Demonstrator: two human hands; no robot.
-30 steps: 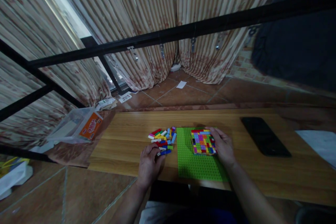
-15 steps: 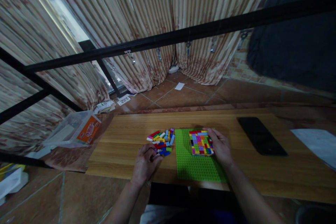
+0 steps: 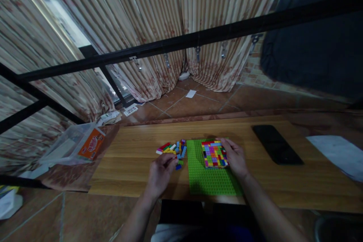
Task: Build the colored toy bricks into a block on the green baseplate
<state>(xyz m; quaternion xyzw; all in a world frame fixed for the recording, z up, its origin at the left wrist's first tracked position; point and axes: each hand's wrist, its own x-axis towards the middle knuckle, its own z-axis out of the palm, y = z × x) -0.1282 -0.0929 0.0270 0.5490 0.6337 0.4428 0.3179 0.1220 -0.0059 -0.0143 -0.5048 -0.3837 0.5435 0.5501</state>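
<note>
My right hand [image 3: 235,159] grips the right edge of a many-coloured block of toy bricks [image 3: 214,155]. The block is over the upper part of a green studded baseplate [image 3: 210,181]; whether it is pressed on or raised, I cannot tell. Left of the plate, loose toy bricks [image 3: 183,151] in several colours lie in a pile on the wood. My left hand [image 3: 160,172] is at the near side of this pile, thumb and fingers pinched together. What they hold, if anything, is too small to make out, and the hand covers part of the pile.
A black phone-like slab [image 3: 276,144] and white paper [image 3: 337,153] lie right of the baseplate on the wooden table [image 3: 127,159]. A clear plastic box [image 3: 76,145] with an orange label stands beyond the table's left end. A dark metal bar [image 3: 181,43] crosses in front of the curtains.
My left hand has shifted slightly over the pile, its fingertips now pinched and covering different bricks. My right hand keeps its grip on the block. The whole view has shifted a little.
</note>
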